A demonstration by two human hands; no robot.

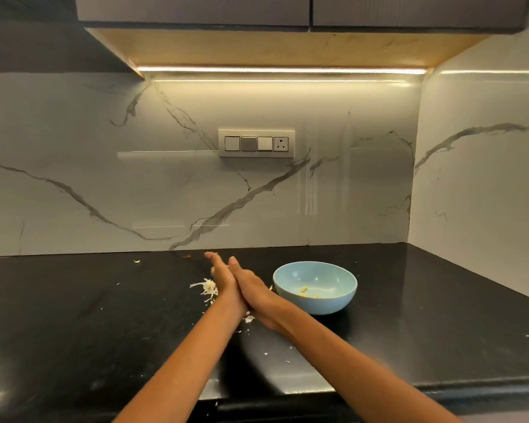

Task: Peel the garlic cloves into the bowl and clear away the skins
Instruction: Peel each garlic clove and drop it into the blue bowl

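A light blue bowl (315, 285) stands on the black counter (74, 315), with a few small yellowish garlic bits (309, 293) on its bottom. Just left of it, my left hand (223, 282) and my right hand (251, 288) are pressed palm to palm, fingers straight and pointing toward the wall. Nothing shows between the palms. A small heap of white garlic skins (207, 287) lies on the counter next to my left hand. More skin flakes (248, 319) sit under my wrists.
Tiny white skin scraps (136, 261) are scattered over the counter, some near the front edge (287, 361). A marble backsplash with a switch panel (256, 143) rises behind. A side wall closes the right end. Cabinets hang overhead.
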